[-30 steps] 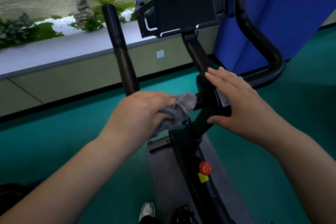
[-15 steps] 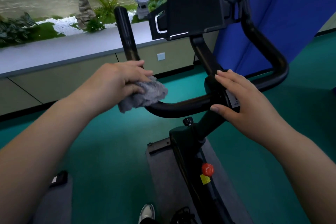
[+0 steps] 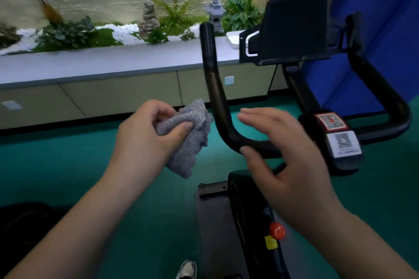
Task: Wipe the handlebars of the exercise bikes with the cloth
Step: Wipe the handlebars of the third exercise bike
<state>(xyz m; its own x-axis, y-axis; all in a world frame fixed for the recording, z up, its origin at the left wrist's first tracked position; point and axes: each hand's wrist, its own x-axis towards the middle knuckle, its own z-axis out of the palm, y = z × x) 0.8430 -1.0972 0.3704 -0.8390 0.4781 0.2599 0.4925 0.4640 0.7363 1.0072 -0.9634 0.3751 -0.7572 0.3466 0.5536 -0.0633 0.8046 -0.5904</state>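
A black exercise bike stands in front of me. Its left handlebar (image 3: 214,88) rises in a curve from the centre clamp (image 3: 335,140), and the right handlebar (image 3: 385,97) loops on the far side. My left hand (image 3: 145,140) grips a bunched grey cloth (image 3: 190,140) just left of the left bar, apart from it. My right hand (image 3: 288,161) hovers open over the bar's lower bend, fingers spread and blurred, thumb under the bar.
The bike's black console (image 3: 292,27) sits above the bars, with a red knob (image 3: 277,230) on the frame below. A long grey ledge (image 3: 113,61) with plants runs behind. A blue panel (image 3: 385,7) stands at the right. Green floor lies around; my shoe (image 3: 187,269) shows at the bottom.
My left hand has come off the left handlebar with the cloth and dropped beside it. My right hand has left the centre clamp and moved left over the bar's bend.
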